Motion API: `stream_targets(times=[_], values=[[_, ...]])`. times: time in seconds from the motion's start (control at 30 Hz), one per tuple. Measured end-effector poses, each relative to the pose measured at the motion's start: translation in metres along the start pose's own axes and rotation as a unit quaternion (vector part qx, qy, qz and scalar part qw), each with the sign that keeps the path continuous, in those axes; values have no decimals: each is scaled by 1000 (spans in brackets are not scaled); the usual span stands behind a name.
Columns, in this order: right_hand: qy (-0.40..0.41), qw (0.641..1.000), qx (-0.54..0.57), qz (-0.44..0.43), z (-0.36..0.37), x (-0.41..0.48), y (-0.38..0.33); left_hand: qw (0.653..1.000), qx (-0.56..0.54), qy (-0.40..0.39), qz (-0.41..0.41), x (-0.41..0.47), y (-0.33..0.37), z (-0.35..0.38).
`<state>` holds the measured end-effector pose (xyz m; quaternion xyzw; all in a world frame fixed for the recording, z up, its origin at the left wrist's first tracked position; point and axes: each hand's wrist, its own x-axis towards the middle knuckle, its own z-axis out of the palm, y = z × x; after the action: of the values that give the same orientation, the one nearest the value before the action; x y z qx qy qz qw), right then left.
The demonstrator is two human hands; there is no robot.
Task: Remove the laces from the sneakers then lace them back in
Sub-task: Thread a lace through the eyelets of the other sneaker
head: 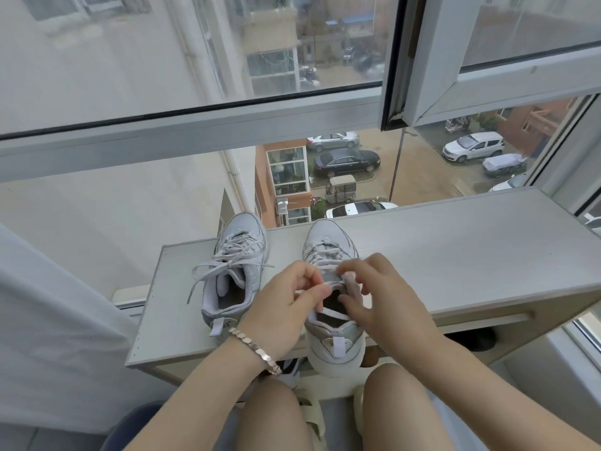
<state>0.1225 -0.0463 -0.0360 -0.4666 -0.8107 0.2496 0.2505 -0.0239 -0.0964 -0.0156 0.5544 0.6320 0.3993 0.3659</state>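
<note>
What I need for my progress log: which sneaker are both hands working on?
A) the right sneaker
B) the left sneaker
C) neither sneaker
A: the left hand pinches the lace and the right hand pinches the upper of the right sneaker, while the left sneaker sits untouched beside it.

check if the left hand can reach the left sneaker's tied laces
Probably yes: the left sneaker sits just beside the left hand, tied laces exposed on top, nothing between. The hand must first release the lace it pinches on the right sneaker.
</note>
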Motion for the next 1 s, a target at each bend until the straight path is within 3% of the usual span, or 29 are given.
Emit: stream_targets(times=[0.07, 0.17, 0.33, 0.43, 0.53, 0.67, 0.87, 1.0], values=[[-18, 998, -28, -60, 0, 4, 2, 1000, -3, 1, 4, 3, 2, -4], [-39, 997, 28, -57, -7, 15, 3, 1000, -3, 12, 2, 8, 8, -14], [-98, 980, 174, 23, -34, 37, -4, 968, 231, -70, 73, 5, 3, -28], [-78, 922, 372, 80, -44, 47, -10, 929, 338, -89, 120, 5, -7, -22], [-31, 880, 461, 112, -57, 53, -16, 927, 350, -38, 127, 7, -9, -17], [8, 885, 446, 131, -64, 55, -14, 937, 326, 9, 125, 15, -7, -8], [-5, 930, 330, 160, -55, 51, -5, 916, 380, 3, 126, 23, -10, 2], [0, 939, 299, 168, -52, 48, -1, 972, 227, -15, 66, 24, -5, -2]])
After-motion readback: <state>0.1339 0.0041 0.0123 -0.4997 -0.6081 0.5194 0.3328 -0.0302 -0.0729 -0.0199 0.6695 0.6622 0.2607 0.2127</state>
